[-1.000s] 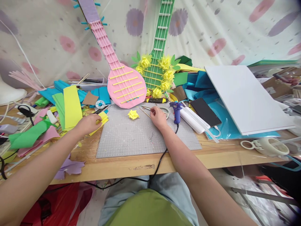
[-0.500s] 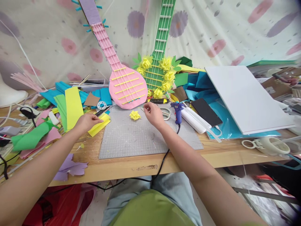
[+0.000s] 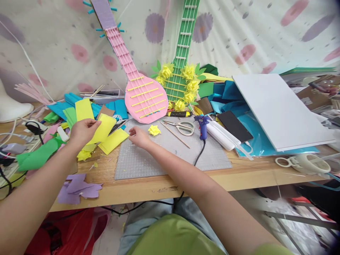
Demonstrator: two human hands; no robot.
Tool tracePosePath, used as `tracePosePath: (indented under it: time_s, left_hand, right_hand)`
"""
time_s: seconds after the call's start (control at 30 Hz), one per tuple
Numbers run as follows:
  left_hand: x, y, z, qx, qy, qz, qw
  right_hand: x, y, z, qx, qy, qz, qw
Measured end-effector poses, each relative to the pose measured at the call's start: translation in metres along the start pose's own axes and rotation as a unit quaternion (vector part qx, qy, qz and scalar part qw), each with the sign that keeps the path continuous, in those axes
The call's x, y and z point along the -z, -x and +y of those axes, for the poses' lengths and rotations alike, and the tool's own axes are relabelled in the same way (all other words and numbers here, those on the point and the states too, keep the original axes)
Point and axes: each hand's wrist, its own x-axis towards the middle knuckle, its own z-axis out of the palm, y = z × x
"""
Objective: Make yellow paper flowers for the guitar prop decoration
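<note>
My left hand (image 3: 84, 132) pinches a small yellow paper piece (image 3: 105, 128) above the left side of the table. Another yellow paper strip (image 3: 113, 141) lies below it, its right end overlapping the cutting mat (image 3: 138, 164). My right hand (image 3: 139, 137) is just beside that end, its fingers loosely bent and apart with nothing seen in them. A yellow paper flower (image 3: 154, 130) sits on the mat to the right of this hand. Farther right on the mat are a thin wooden stick (image 3: 175, 135), scissors (image 3: 185, 128) and a blue glue gun (image 3: 202, 127).
A pink paper lute (image 3: 146, 97) and a green one (image 3: 182, 49) trimmed with yellow flowers lean at the back. Coloured paper scraps (image 3: 34, 154) crowd the left. A black phone (image 3: 235, 126) and a white board (image 3: 278, 113) lie right. The glue gun's cord (image 3: 198, 156) crosses the front edge.
My left hand has lifted a yellow paper piece and moved left with it. My right hand has moved left, past the flower; the wooden stick and scissors now show fully on the mat.
</note>
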Motion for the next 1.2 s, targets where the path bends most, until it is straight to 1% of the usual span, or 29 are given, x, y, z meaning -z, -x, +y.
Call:
tracePosePath:
  time_s: [0.07,0.1,0.17,0.2,0.23,0.27,0.33,0.4,0.47,0.53,0.6,0.73,0.87,0.93,0.97,1.0,1.03,1.1,1.13,1.17,1.2]
  left_hand:
    - [0.001,0.000,-0.003,-0.032,-0.030,0.014,0.999]
    - [-0.001,0.002,-0.004,-0.063,-0.058,0.023,0.996]
    - [-0.008,0.009,-0.006,-0.151,-0.126,0.046,0.979]
    - [-0.014,0.014,-0.006,-0.205,-0.158,0.050,0.965]
    - [-0.020,0.019,-0.006,-0.241,-0.182,0.051,0.952]
    - [-0.027,0.025,-0.006,-0.265,-0.203,0.038,0.942]
    - [-0.039,0.033,-0.006,-0.290,-0.236,-0.021,0.927]
    - [-0.048,0.036,-0.007,-0.284,-0.250,-0.067,0.923]
    - [-0.053,0.036,-0.008,-0.262,-0.252,-0.090,0.927]
    - [-0.054,0.034,-0.010,-0.243,-0.249,-0.097,0.932]
    - [-0.053,0.032,-0.010,-0.233,-0.245,-0.101,0.936]
    - [-0.052,0.031,-0.011,-0.213,-0.227,-0.105,0.944]
    - [-0.052,0.032,-0.010,-0.203,-0.213,-0.103,0.950]
    - [-0.050,0.032,-0.008,-0.195,-0.209,-0.105,0.952]
    - [-0.049,0.031,-0.007,-0.185,-0.205,-0.103,0.956]
    - [-0.047,0.030,-0.006,-0.172,-0.198,-0.097,0.960]
    - [-0.045,0.028,-0.004,-0.158,-0.188,-0.088,0.965]
    - [-0.038,0.024,-0.003,-0.131,-0.163,-0.064,0.976]
    - [-0.034,0.021,-0.002,-0.119,-0.151,-0.054,0.980]
    - [-0.030,0.018,-0.003,-0.107,-0.140,-0.047,0.983]
    - [-0.026,0.015,-0.003,-0.095,-0.130,-0.041,0.986]
  right_hand:
    - [-0.006,-0.009,-0.001,-0.018,0.003,-0.005,1.000]
    - [-0.008,-0.014,-0.002,-0.028,-0.003,-0.007,1.000]
    - [-0.012,-0.021,-0.003,-0.057,-0.034,-0.014,0.998]
    - [-0.014,-0.025,-0.002,-0.074,-0.055,-0.016,0.996]
    - [-0.016,-0.028,-0.002,-0.091,-0.074,-0.016,0.993]
    - [-0.018,-0.030,-0.001,-0.103,-0.089,-0.013,0.991]
    - [-0.020,-0.033,0.000,-0.121,-0.098,-0.006,0.988]
    - [-0.019,-0.034,0.000,-0.139,-0.099,-0.014,0.985]
    - [-0.017,-0.032,-0.005,-0.161,-0.119,-0.032,0.979]
    - [-0.014,-0.029,-0.012,-0.176,-0.180,-0.037,0.967]
    - [-0.010,-0.027,-0.019,-0.200,-0.275,-0.043,0.939]
    - [-0.005,-0.025,-0.025,-0.200,-0.330,-0.063,0.920]
    - [-0.007,-0.029,-0.020,-0.204,-0.386,-0.070,0.897]
    - [-0.009,-0.033,-0.016,-0.198,-0.393,-0.076,0.895]
    - [-0.010,-0.034,-0.014,-0.191,-0.380,-0.074,0.902]
    - [-0.011,-0.036,-0.012,-0.180,-0.353,-0.069,0.916]
    - [-0.012,-0.036,-0.010,-0.162,-0.308,-0.056,0.936]
    - [-0.013,-0.037,-0.006,-0.095,-0.169,-0.015,0.981]
    - [-0.013,-0.036,-0.005,-0.051,-0.090,0.005,0.995]
    - [-0.014,-0.035,-0.004,-0.008,-0.015,0.018,1.000]
    - [-0.015,-0.035,-0.004,0.028,0.048,0.022,0.998]
